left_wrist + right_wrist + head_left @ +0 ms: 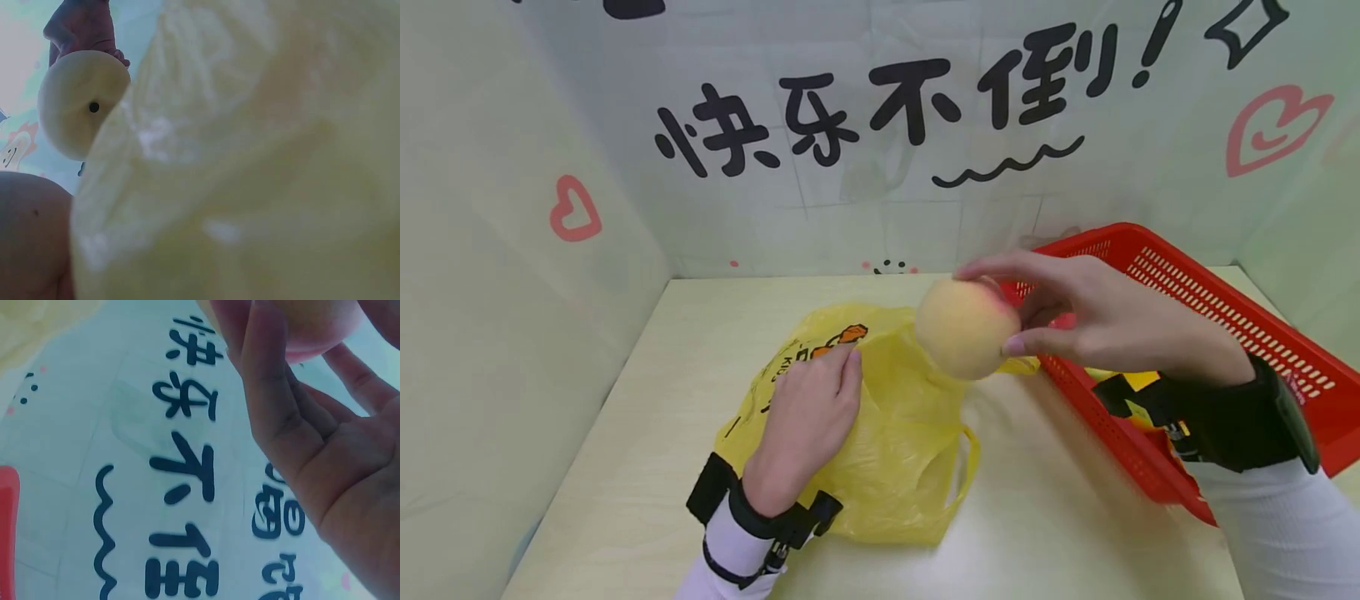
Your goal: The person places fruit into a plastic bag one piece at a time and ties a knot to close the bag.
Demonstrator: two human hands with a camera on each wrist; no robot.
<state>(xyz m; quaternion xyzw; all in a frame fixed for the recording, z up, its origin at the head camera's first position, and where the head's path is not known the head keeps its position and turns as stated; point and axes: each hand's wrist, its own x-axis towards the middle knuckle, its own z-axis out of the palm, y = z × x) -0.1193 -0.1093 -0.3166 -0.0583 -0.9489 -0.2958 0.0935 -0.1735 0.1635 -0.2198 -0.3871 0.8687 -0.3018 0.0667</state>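
My right hand (1105,312) holds a pale yellow peach (958,333) with a pink blush between thumb and fingers, raised beside the mouth of a yellow plastic bag (910,475). A dark hole shows in the underside of the peach in the left wrist view. With curled fingers, my left hand (812,408) grips the upper edge of the bag and keeps it lifted. Its fingertips are hidden by the hand and the plastic. The bag bears orange and black print, and one handle loop hangs at its right side. Bag plastic fills most of the left wrist view.
A red plastic basket (1123,246) with slotted walls stands on the right of the pale table (662,417), under my right forearm. Some yellow and red things (1138,379) lie in it, partly hidden by that arm. A printed backdrop (880,225) rises behind the table.
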